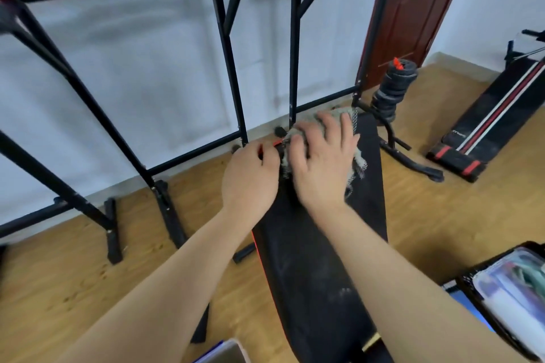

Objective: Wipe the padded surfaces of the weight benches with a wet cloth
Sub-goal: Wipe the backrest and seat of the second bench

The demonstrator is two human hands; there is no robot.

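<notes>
1. At the near right edge a black bag (510, 298) lies open, with pale, blurred contents that cannot be made out.
2. A black padded bench (312, 268) runs from the near centre away toward the wall, with pale smudges showing on its near part.
3. Two bare forearms reach out over the bench from the near edge, the left one over the wooden floor (59, 289) beside it.
4. The left hand (250, 180) rests at the far left edge of the bench, its fingers curled down around that edge; what they close on is hidden, so the grip cannot be told for sure.
5. The right hand (321, 159) lies flat, fingers spread, pressing down on a grey-green cloth (351, 138) bunched at the far end of the pad; the cloth sticks out beyond the fingertips and to the right of the palm.
6. Just past the bench stands a black metal frame (227, 47) with upright bars and red fittings, against a white wall.
7. To the far right of the bench, a stack of black weight plates (392, 91) sits on a post.
8. Further right, well apart, a second bench (489, 127) with red and white stripes lies on the floor near a dark red door (413, 9).
</notes>
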